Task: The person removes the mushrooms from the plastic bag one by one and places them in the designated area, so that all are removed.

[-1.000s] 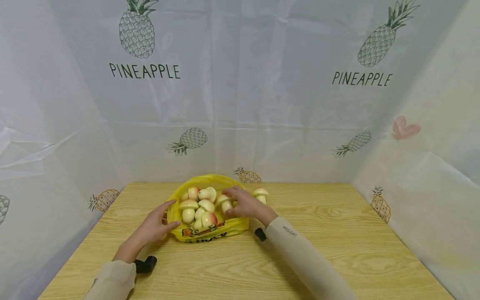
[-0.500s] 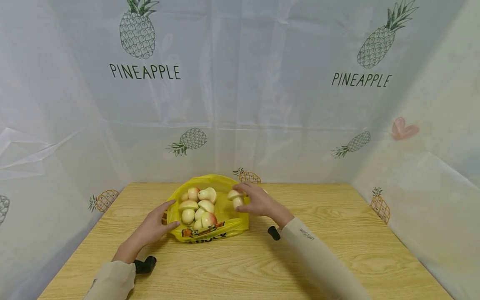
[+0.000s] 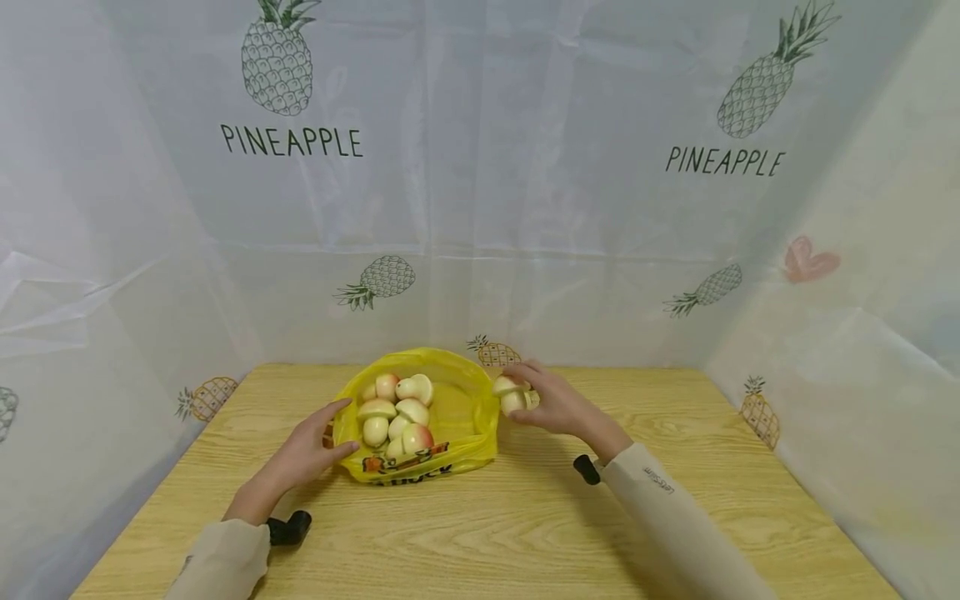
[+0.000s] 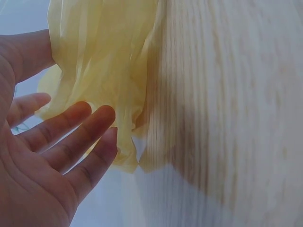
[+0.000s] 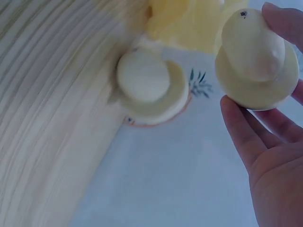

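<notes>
Five pale, red-blushed mushroom-shaped pieces visible in a yellow bag on the wood-grain table. Clock read flat over the bag, twelve toward the pineapple-print curtain.

Pieces lie at odd tilts, bunched from eight round to twelve, with bare yellow plastic from one to four. Bag's mouth gapes upward, near lip slumped at six, printing creased; the pieces' weight probably keeps the floor spread.

Left hand at nine: fingers spread and relaxed, nothing in their grasp. Thumb and fingertips flank the bag's side; firm contact cannot be told. Looks like a guard against the bag sliding or its wall folding in, rather than a hold.

Right hand just outside the rim at three: parted only as far as one held mushroom, thumb one side, fingers under the cap's edge. Cap up, stem down; that grip likely suits because the flared cap gives the fingers a ledge. Seems clear of the table, though the gap is hard to judge.

Second, standing mushroom also around three, just beyond the held one, mostly hidden by fingers from the head view. Stem down, cap up; its stem end evidently serves as a foot.
</notes>
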`<state>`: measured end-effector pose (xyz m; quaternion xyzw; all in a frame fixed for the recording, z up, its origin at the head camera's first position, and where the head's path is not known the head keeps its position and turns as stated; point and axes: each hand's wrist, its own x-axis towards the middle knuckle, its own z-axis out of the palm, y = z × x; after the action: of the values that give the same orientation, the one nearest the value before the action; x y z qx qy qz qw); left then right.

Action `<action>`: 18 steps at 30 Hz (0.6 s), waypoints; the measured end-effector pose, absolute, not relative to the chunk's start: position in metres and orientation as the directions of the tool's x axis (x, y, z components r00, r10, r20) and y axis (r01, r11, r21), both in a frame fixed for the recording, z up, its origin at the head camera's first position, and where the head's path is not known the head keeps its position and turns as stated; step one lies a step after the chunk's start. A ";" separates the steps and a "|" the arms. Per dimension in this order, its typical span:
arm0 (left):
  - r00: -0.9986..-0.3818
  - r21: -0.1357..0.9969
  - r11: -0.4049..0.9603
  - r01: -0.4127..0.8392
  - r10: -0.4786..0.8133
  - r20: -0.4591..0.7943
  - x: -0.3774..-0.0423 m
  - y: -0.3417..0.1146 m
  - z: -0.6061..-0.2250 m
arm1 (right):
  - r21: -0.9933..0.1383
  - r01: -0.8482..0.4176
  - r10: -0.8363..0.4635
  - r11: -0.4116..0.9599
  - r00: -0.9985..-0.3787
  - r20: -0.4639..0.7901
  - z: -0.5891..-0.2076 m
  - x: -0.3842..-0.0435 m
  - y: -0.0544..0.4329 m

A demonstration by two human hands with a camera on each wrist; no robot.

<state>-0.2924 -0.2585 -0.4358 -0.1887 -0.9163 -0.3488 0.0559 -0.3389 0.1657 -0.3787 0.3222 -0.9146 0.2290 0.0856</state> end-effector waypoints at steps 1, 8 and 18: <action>-0.925 0.620 0.686 0.380 0.301 0.234 -0.292 -0.258 -0.436 | -0.360 -0.624 -0.546 0.693 -0.781 0.303 -0.379 -0.339 0.169; -0.923 0.617 0.687 0.383 0.301 0.239 -0.291 -0.259 -0.435 | -0.358 -0.617 -0.514 0.701 -0.785 0.347 -0.380 -0.339 0.195; -0.922 0.622 0.681 0.386 0.305 0.239 -0.294 -0.260 -0.437 | -0.404 -0.549 -0.434 0.732 -0.832 0.346 -0.389 -0.349 0.224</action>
<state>-0.2938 -0.2596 -0.4369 -0.1889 -0.9151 -0.3517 0.0579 -0.3490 0.2236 -0.3887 0.2660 -0.9235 0.2516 0.1146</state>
